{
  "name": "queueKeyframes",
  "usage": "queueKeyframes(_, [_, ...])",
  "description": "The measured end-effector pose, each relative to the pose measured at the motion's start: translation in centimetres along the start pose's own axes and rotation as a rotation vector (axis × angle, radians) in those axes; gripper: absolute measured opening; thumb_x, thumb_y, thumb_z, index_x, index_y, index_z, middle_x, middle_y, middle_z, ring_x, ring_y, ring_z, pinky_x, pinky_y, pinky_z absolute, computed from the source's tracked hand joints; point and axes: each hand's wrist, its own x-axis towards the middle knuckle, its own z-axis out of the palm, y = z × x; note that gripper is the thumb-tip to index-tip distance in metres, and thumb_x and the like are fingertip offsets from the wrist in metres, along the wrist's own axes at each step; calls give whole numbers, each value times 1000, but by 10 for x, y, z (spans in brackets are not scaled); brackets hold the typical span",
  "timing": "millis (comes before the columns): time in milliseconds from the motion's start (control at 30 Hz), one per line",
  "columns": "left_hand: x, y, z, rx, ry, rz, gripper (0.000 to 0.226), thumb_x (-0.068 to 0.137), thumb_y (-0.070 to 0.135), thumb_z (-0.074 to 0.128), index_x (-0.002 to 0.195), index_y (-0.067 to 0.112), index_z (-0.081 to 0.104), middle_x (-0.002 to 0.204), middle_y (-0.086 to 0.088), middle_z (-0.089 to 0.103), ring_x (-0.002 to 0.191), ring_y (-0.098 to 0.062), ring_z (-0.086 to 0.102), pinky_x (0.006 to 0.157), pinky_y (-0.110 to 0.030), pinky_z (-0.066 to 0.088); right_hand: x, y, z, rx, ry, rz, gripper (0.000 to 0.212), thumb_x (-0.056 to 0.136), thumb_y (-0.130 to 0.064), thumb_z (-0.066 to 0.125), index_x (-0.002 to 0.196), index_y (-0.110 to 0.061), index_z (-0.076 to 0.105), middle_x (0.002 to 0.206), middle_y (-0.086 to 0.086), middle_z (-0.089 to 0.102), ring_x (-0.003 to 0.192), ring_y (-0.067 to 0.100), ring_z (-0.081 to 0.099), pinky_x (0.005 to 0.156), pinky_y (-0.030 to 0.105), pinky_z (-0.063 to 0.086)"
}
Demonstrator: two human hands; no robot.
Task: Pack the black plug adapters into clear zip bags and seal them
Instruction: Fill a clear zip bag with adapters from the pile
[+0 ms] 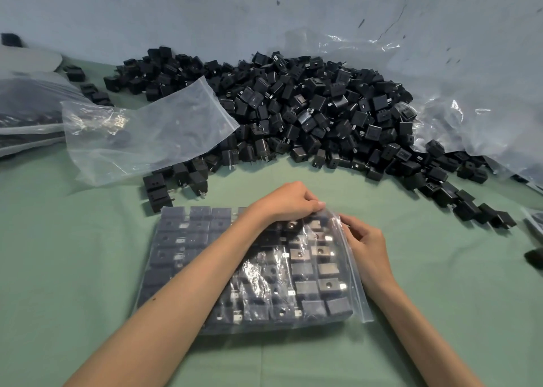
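Two hands work the zip bag (182, 248), which lies flat on the green tabletop (88, 269) before me, mouth pointing right, zip strip running near to far. My left hand (289, 200) pinches the far corner; my right hand (365, 239) pinches the strip beside it. Inside, black adapters (326, 251) sit in neat rows; the seal is probably part-open.

Packing workshop: bulk adapter heap (293, 107)

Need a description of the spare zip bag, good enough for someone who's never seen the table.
Find the big adapter pile at the back of the green table. A clear zip bag lies over the pile's left edge. Unlike the packed bag in front, it looks almost empty.
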Motion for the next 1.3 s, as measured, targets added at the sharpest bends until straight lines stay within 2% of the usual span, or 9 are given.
queueKeyframes(133, [-2,-2,0,-38,19,13,32,98,34,51,95,13,75,81,-21,66,69,-18,48,71,-35,44,2,-3,7,82,-46,39,23,88,-13,67,107,-23,73,106,-6,69,98,13,66,83,31,55])
queueKeyframes(267, [1,-7,1,-62,61,-1,39,97,33,52,91,1,72,87,-23,68,71,-19,52,72,-32,43,7,-3,6,1,-56,61,15,88,-22,68,100,-26,75,102,-8,70,95,11,66,84,34,55])
queueKeyframes(467, [3,-3,9,5,84,-19,42,98,39,49,83,6,69,64,-3,50,61,-17,44,68,-31,39,3,-4,8,18,29,51,10,87,-25,68,90,-26,77,91,-3,72,85,15,67,83,42,55])
queueKeyframes(700, [2,1,7,-56,8,16,43,99,39,47,76,8,67,58,4,50,55,-12,43,69,-31,42,3,-2,15,-202,-119,-39,26,92,-21,59,116,-15,68,121,-2,59,97,-8,53,77,6,44])
queueKeyframes(867, [2,-8,-2,-13,22,-11,34,93,43,56,92,14,73,88,-3,71,81,-20,63,81,-32,49,2,-6,9,-70,-121,36,31,84,-38,67,113,-25,71,107,-9,70,97,7,64,86,31,53])
queueKeyframes(1067, [8,-4,13,16,136,-26,46,90,44,60,67,5,67,50,2,45,42,-9,37,50,-22,33,11,-4,6,-84,-84,32,46,83,-44,68,81,1,72,81,25,65,68,31,60,68,52,50])
queueKeyframes(1133, [11,-1,15,20,155,-33,52,91,42,61,49,14,46,40,9,30,34,-6,27,47,-23,27,9,-3,5,-164,-132,-37,46,85,-47,62,87,-3,74,86,11,67,78,24,63,70,47,50])
queueKeyframes(1200, [13,1,16,34,161,-36,58,91,39,60,44,20,32,37,11,24,33,-7,24,48,-23,28,6,-4,6,-243,-194,-65,35,89,-53,46,89,-27,70,95,-15,61,93,15,57,79,35,46])
queueKeyframes(1300, [13,3,18,40,168,-32,52,94,35,57,48,14,44,42,7,27,40,-12,28,56,-24,39,5,-4,13,-294,-204,-50,28,95,-51,38,83,-41,61,98,-28,50,100,9,52,84,25,40])
